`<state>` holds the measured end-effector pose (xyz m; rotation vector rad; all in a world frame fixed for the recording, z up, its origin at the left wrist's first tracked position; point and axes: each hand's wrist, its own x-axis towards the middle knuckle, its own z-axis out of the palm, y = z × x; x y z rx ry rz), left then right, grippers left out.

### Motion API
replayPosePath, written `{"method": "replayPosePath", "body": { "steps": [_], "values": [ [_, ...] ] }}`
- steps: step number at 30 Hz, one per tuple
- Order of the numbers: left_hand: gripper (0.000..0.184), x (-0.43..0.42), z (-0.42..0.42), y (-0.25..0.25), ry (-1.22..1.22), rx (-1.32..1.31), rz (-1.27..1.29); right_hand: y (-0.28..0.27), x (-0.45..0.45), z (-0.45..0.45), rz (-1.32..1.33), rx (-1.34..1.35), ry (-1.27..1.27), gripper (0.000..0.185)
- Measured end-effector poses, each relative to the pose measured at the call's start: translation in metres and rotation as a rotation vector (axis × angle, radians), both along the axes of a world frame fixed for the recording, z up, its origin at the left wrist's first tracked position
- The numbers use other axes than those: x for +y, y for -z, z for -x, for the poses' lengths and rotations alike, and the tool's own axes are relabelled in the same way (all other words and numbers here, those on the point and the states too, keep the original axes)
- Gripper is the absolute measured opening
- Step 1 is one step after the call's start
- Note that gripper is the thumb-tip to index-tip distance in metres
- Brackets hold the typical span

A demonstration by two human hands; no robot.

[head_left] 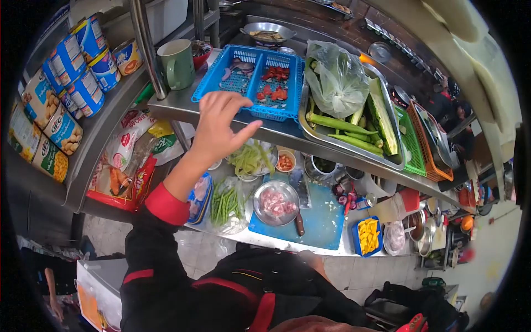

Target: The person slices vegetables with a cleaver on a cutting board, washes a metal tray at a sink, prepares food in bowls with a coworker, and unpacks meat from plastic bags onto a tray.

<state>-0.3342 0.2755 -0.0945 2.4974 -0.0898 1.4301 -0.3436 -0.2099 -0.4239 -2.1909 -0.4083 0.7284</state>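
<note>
My left hand (224, 124) is raised at the shelf's front edge, thumb and fingers apart with nothing in them. It is nearest to a blue plastic basket (204, 83) with two compartments: purple onion pieces (239, 69) in the left one, chopped red pieces (274, 93) in the right. Whether the fingertips touch its rim I cannot tell. Only a bit of my right hand (313, 262) shows by the counter's front edge; its fingers are hidden. Near it on a blue cutting board (323, 216) are a metal bowl (259, 213) of chopped raw meat and a knife (299, 224).
A metal tray (395, 160) of okra, long green vegetables and a plastic bag (337, 83) stands on the shelf, beside a green mug (177, 63). Below are green beans (227, 205) and a blue container of yellow pieces (368, 237). Cans (63, 130) stand left.
</note>
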Motion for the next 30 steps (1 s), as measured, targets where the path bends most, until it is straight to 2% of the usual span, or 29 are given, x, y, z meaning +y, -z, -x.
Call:
{"method": "replayPosePath", "body": {
  "steps": [2,3,5,6,8,9,12,16,18,20,21,23,24,25,26,28,30],
  "values": [
    [0.033,0.004,-0.003,0.000,-0.036,-0.005,-0.008,-0.001,0.002,-0.004,-0.165,-0.126,-0.125,0.018],
    [0.030,0.005,-0.001,-0.004,-0.055,0.004,-0.024,0.002,0.003,-0.010,-0.158,-0.132,-0.128,0.018],
    [0.030,0.013,0.001,-0.003,-0.081,0.041,-0.046,0.001,0.009,-0.020,0.098,-0.251,-0.226,0.021],
    [0.029,0.017,0.002,-0.003,-0.104,0.083,-0.074,-0.001,0.010,-0.022,0.099,-0.253,-0.228,0.021],
    [0.029,0.022,0.002,-0.001,-0.072,0.096,-0.051,-0.034,0.026,-0.027,0.077,-0.079,-0.033,0.022],
    [0.028,0.024,0.001,-0.002,-0.038,0.112,-0.028,-0.049,0.032,-0.030,0.077,-0.190,-0.077,0.022],
    [0.028,0.025,0.007,-0.008,0.002,0.128,-0.011,-0.063,0.035,-0.037,0.132,-0.170,-0.064,0.023],
    [0.025,0.023,0.031,-0.027,-0.060,-0.084,-0.028,-0.047,0.025,-0.028,0.092,-0.177,0.062,0.015],
    [0.021,0.014,0.045,-0.020,-0.032,-0.185,0.123,-0.025,0.010,-0.022,0.114,-0.312,0.046,0.014],
    [0.014,0.004,0.059,0.004,0.066,-0.125,0.287,0.001,-0.007,-0.019,0.090,-0.206,0.082,0.030],
    [0.008,-0.004,0.060,0.029,0.166,-0.072,0.500,-0.009,0.000,-0.016,0.041,-0.220,0.051,0.032],
    [0.005,-0.027,0.048,0.097,0.238,0.108,0.741,-0.028,0.018,-0.019,-0.016,-0.235,0.037,0.033],
    [0.003,-0.036,0.042,0.149,0.245,0.309,0.855,-0.031,0.024,-0.020,-0.029,-0.264,0.036,0.032],
    [0.004,-0.048,0.042,0.197,0.281,0.558,1.084,-0.035,0.029,-0.023,-0.039,-0.293,0.029,0.031],
    [0.011,-0.060,0.045,0.237,0.219,0.762,1.052,-0.038,0.032,-0.025,-0.027,-0.280,0.029,0.031],
    [0.029,-0.085,0.054,0.346,0.120,0.991,1.001,-0.042,0.042,-0.034,-0.081,-0.146,0.081,0.028],
    [0.044,-0.116,0.058,0.360,0.054,1.348,1.527,-0.047,0.047,-0.038,-0.041,-0.149,0.049,0.026]
  ]
}}
